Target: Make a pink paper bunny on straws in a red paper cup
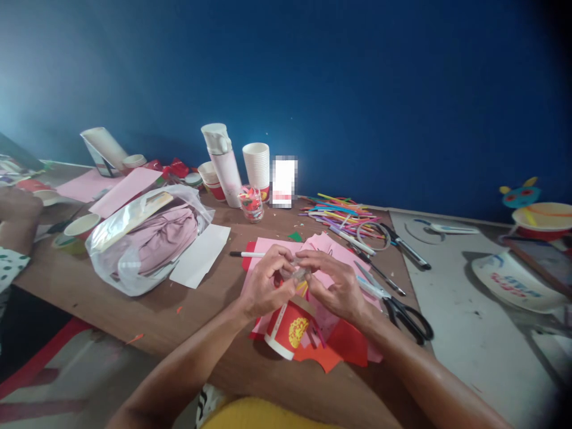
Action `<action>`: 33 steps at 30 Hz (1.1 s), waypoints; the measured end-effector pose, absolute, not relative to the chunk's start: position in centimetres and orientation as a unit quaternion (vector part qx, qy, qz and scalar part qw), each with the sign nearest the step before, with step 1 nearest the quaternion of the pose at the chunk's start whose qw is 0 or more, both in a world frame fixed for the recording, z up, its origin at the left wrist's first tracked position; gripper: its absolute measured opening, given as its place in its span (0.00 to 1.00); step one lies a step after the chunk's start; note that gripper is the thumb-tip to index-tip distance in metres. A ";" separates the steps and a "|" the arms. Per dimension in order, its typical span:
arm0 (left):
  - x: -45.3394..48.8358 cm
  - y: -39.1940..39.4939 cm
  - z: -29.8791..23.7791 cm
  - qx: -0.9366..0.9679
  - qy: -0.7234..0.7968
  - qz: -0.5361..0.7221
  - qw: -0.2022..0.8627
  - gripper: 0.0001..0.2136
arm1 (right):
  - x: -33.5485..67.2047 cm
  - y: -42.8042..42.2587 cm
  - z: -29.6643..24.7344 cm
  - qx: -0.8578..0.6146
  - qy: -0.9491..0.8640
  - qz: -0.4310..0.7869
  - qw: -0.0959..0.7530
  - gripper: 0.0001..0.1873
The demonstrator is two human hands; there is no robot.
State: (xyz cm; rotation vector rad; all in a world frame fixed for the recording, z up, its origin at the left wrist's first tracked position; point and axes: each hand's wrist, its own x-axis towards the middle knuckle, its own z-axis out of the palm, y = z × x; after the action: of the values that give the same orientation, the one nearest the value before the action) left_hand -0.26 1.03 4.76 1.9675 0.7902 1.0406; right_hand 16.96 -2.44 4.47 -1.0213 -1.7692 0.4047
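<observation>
My left hand and my right hand meet above the table's middle, fingers closed around a small crumpled see-through piece; its kind I cannot make out. Just below them a red paper cup with a yellow emblem lies tilted, its base towards me. Yellow strips show at its upper end, partly hidden by my fingers. Beneath are pink paper sheets and cut orange-red paper. Black-handled scissors lie beside my right forearm, and a white marker with a black cap is beyond my left hand.
Coloured sticks, a box cutter and a pen lie back right. A flask, stacked paper cups and a lit phone stand along the wall. Left is a plastic bag with cloth; another person's hand is far left.
</observation>
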 end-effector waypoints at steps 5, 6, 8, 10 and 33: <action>-0.2 1.0 4.4 0.752 0.309 0.408 0.416 0.04 | 17.0 -2.3 4.6 -0.427 -0.724 0.153 0.519 0.16; -0.1 1.0 4.4 0.748 0.308 0.408 0.424 0.04 | 17.0 -2.3 4.6 -0.427 -0.722 0.151 0.523 0.16; -0.1 1.2 4.4 0.736 0.315 0.407 0.439 0.03 | 17.0 -2.4 4.5 -0.429 -0.722 0.157 0.520 0.17; -0.2 1.4 4.4 0.720 0.321 0.407 0.463 0.01 | 17.0 -2.4 4.4 -0.431 -0.723 0.172 0.512 0.18; -0.2 1.8 4.2 0.708 0.316 0.398 0.491 0.01 | 16.8 -2.4 4.3 -0.452 -0.724 0.202 0.481 0.16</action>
State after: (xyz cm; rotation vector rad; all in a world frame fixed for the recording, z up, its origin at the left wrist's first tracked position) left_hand -0.22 1.82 4.18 1.7182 0.7664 0.9661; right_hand 16.83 -2.37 4.32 -1.1013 -1.7649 0.4921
